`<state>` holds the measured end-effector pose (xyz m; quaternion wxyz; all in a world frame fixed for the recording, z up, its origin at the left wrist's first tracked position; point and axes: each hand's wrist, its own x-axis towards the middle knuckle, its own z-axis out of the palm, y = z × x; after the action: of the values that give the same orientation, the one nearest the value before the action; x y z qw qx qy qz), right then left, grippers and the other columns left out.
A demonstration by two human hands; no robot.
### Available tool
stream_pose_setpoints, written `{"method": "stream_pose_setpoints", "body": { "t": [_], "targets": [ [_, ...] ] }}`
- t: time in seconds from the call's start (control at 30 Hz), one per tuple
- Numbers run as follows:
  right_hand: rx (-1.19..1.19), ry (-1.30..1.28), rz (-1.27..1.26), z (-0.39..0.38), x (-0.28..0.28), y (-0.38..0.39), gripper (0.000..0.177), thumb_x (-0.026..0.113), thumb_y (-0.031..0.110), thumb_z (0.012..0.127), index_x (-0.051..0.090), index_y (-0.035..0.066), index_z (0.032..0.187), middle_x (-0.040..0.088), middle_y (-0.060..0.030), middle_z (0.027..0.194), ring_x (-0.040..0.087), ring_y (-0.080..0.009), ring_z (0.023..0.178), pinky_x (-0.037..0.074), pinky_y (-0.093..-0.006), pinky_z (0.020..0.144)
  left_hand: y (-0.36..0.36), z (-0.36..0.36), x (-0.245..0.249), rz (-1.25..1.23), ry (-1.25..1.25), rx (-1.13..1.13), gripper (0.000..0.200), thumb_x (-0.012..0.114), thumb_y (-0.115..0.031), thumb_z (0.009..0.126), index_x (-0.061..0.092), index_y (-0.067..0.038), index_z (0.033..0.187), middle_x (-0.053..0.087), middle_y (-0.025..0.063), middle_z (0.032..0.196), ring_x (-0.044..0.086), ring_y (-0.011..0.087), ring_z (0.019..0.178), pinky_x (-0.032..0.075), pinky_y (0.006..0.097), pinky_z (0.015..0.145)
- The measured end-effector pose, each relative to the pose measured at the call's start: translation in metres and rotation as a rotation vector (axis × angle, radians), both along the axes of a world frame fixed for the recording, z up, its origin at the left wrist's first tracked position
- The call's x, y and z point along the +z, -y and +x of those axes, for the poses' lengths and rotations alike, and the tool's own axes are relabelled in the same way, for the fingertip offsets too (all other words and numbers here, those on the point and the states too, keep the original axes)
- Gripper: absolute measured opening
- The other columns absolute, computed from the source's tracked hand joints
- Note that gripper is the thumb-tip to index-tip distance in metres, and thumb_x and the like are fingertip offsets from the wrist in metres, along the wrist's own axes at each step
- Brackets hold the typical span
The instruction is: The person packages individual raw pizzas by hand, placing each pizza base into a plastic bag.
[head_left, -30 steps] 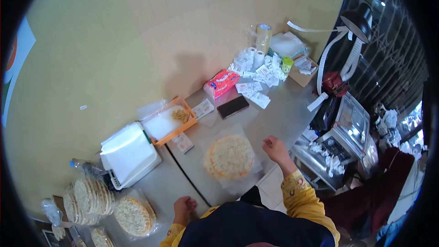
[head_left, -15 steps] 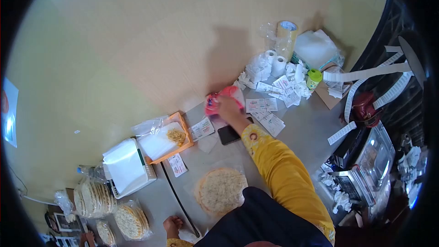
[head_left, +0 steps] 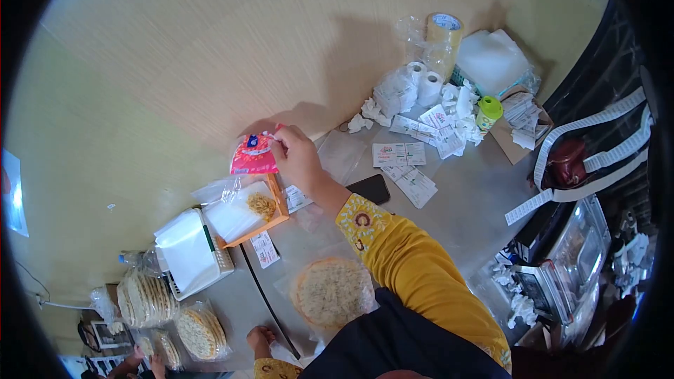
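Observation:
My right hand [head_left: 302, 160] pinches a pink printed plastic packet [head_left: 254, 156], raised against the wall above the orange tray [head_left: 279, 200]. That tray holds white sheets or bags [head_left: 235, 214] and a heap of yellowish rubber bands [head_left: 261, 206]. Low in the view, my left hand [head_left: 260, 339] rests at the table with curled fingers; what they hold, if anything, is hidden. To its right lies a round flat bread [head_left: 331, 293] in clear plastic, partly covered by my dark garment. A black phone [head_left: 370, 189] lies by my right forearm.
Left are a white basket [head_left: 225, 264] and bagged stacks of flat breads [head_left: 201, 335]. Printed cards [head_left: 399, 154], paper rolls [head_left: 430, 89], tape [head_left: 444, 45] and a green-lidded container [head_left: 489, 112] crowd the back right. Another person's hands [head_left: 156, 365] show at lower left.
My right hand has moved left from beside the cards to above the orange tray, carrying the pink packet off the table. My left hand stays in about the same place.

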<state>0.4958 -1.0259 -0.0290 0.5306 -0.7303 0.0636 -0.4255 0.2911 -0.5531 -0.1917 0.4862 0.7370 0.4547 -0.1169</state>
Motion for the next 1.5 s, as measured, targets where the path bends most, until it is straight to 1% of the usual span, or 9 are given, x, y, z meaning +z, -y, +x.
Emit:
{"method": "stream_pose_setpoints", "body": {
  "t": [0.17,0.27,0.37,0.53,0.67,0.77,1.07,1.37,1.5],
  "targets": [
    [-0.056,-0.122,-0.236,-0.007,-0.048,0.036,0.018,0.058,0.009,0.077,0.054,0.005,0.094,0.055,-0.0167,0.095,0.058,-0.035,0.083,0.05,-0.0421,0.07,0.002,0.002,-0.002,-0.02,0.007,0.056,0.02,0.046,-0.016,0.078,0.049,-0.001,0.065,0.048,0.0119,0.047,0.046,0.0228,0.033,0.038,0.033,0.028],
    [0.029,-0.535,-0.355,-0.009,-0.123,0.058,0.026,0.058,0.008,0.077,0.054,0.003,0.102,0.054,-0.0177,0.107,0.055,-0.0354,0.097,0.046,-0.0418,0.084,0.005,0.001,-0.001,-0.027,0.007,0.082,0.021,0.045,-0.016,0.079,0.047,-0.002,0.063,0.045,0.0109,0.046,0.043,0.0211,0.032,0.034,0.0319,0.028],
    [0.089,-0.562,-0.298,-0.048,-0.117,0.077,0.034,0.059,0.008,0.075,0.054,0.003,0.108,0.053,-0.0182,0.112,0.051,-0.036,0.105,0.041,-0.0429,0.092,0.004,0.003,-0.001,-0.022,0.023,0.065,0.023,0.044,-0.017,0.08,0.046,-0.003,0.062,0.044,0.0107,0.045,0.042,0.0206,0.032,0.034,0.0316,0.028],
    [-0.258,-0.503,-0.443,-0.087,-0.143,0.142,0.035,0.055,0.007,0.074,0.054,0.002,0.109,0.05,-0.0198,0.118,0.046,-0.0372,0.11,0.037,-0.0458,0.096,-0.003,0.001,-0.009,-0.066,0.043,0.073,0.023,0.043,-0.016,0.079,0.046,-0.003,0.06,0.045,0.0112,0.045,0.042,0.0212,0.032,0.034,0.0321,0.028],
    [-0.671,-0.84,-0.633,-0.114,-0.15,0.207,0.03,0.05,0.006,0.076,0.059,0.003,0.104,0.056,-0.0149,0.112,0.049,-0.0328,0.108,0.035,-0.0453,0.095,0.0,0.0,-0.004,-0.003,0.033,0.031,0.021,0.045,-0.016,0.077,0.048,-0.002,0.061,0.046,0.0116,0.045,0.043,0.0217,0.032,0.035,0.0323,0.029],
    [-0.536,-1.052,-0.612,-0.135,-0.154,0.238,0.025,0.056,0.005,0.074,0.063,0.007,0.097,0.059,-0.011,0.108,0.051,-0.0285,0.105,0.04,-0.0426,0.086,0.002,-0.001,-0.003,-0.004,0.06,0.033,0.02,0.046,-0.015,0.075,0.049,-0.001,0.062,0.047,0.0118,0.045,0.043,0.0223,0.032,0.035,0.0319,0.029],
    [-0.586,-0.26,-0.658,-0.175,-0.161,0.224,0.022,0.065,0.0,0.068,0.067,0.012,0.087,0.062,-0.0038,0.097,0.056,-0.0245,0.091,0.043,-0.0369,0.08,0.007,0.001,0.004,0.043,0.009,-0.024,0.019,0.047,-0.016,0.073,0.051,0.0,0.065,0.047,0.012,0.045,0.044,0.0226,0.032,0.035,0.0337,0.029],
    [-0.52,-0.078,-0.502,-0.163,-0.134,0.208,0.026,0.06,-0.005,0.067,0.063,0.006,0.091,0.061,-0.0088,0.105,0.056,-0.0289,0.098,0.045,-0.0391,0.087,0.001,0.001,-0.004,0.034,0.027,0.016,0.018,0.047,-0.017,0.075,0.051,-0.002,0.065,0.046,0.0102,0.045,0.042,0.0206,0.031,0.032,0.0311,0.028],
    [-0.517,-0.235,-0.547,-0.151,-0.135,0.209,0.035,0.062,0.001,0.068,0.057,0.004,0.103,0.059,-0.0143,0.11,0.054,-0.0318,0.103,0.044,-0.0403,0.089,0.007,0.001,-0.003,0.083,0.038,0.0,0.019,0.047,-0.017,0.075,0.049,-0.002,0.062,0.044,0.0086,0.044,0.04,0.0196,0.03,0.031,0.0305,0.028]
  ]
}}
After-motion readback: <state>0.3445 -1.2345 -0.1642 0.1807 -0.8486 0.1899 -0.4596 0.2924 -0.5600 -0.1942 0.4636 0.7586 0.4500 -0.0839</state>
